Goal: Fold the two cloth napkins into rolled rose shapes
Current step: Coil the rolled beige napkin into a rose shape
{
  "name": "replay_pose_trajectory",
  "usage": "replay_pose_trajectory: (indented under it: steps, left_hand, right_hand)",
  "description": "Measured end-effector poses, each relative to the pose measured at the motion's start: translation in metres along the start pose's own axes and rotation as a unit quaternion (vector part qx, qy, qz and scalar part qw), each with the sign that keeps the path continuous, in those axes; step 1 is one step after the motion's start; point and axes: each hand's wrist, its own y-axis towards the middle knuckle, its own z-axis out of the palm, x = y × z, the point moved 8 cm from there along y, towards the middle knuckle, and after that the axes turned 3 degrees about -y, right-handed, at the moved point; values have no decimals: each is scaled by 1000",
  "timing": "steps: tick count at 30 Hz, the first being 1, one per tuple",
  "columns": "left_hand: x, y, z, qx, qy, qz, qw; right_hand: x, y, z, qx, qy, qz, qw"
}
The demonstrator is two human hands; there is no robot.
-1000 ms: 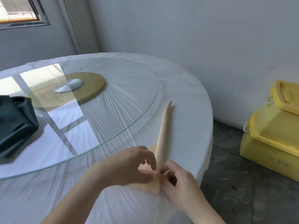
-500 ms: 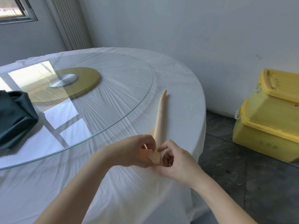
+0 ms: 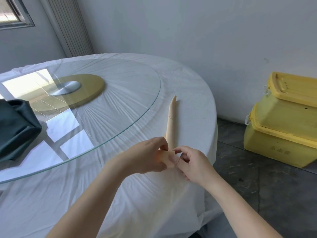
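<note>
The peach napkin (image 3: pixel 171 124) lies on the white tabletop (image 3: pixel 193 93) as a long tapered roll, its tip pointing to 12 o'clock from your hands. A second ago a flat flap still showed at its near end; now that end is wound into a small, tight coil. Your left hand (image 3: pixel 147 157) grips the coil, fingers (image 3: pixel 162 143) curled round it, and your right hand (image 3: pixel 193 164) pinches its outer edge from the 3 o'clock side. The rose's centre looks begun, with most of the strip left to wind. The glass turntable (image 3: pixel 120 103) sits at 10 o'clock, a dark cloth bundle (image 3: pixel 15 129) at 9, and yellow bins (image 3: pixel 281 127) on the floor at 3.
</note>
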Motion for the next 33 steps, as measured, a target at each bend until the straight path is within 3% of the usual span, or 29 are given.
replay_pose_trajectory:
  steps: [7,14,19,23,33]
  left_hand:
    - [5,-13,8,116,-13,-26,993]
    - [16,-11,1,93,-53,-35,994]
    - [3,-7,-23,-35,21,25,999]
    - [-8,-5,-9,-10,60,39,997]
    - [6,0,-3,14,-98,-13,995]
  right_hand:
    - [14,-28,9,-1,-105,-43,994]
    - [25,-31,2,-53,-136,-97,985]
    - [11,-7,-7,-54,-111,-31,992]
    - [6,4,-7,-23,-100,4,995]
    - [9,-10,-2,-7,-73,-19,997]
